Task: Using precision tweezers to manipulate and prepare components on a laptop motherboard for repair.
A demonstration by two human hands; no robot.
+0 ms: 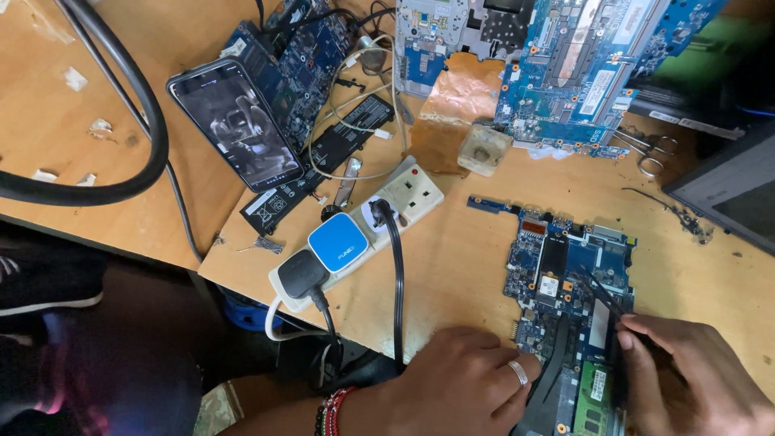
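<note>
Left hand (464,379) presses flat on the blue laptop motherboard (565,274) as the right hand (694,379) pinches black tweezers (601,295); steady, shallow strokes spare neighbouring components

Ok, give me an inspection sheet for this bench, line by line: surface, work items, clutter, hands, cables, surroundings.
Surface: wooden bench, scuffed, scraps of debris at the left.
Work items: blue circuit board flat on the bench, a green module at its near end; thin dark tool on it.
Clutter: phone, more boards, flat black battery pack, scissors.
Hands: left hand rests at the board's edge, ring on one finger; right hand grips the tool.
Cables: power strip with three plugs; thick black hose.
Surroundings: dark screen at right; floor dim.
</note>
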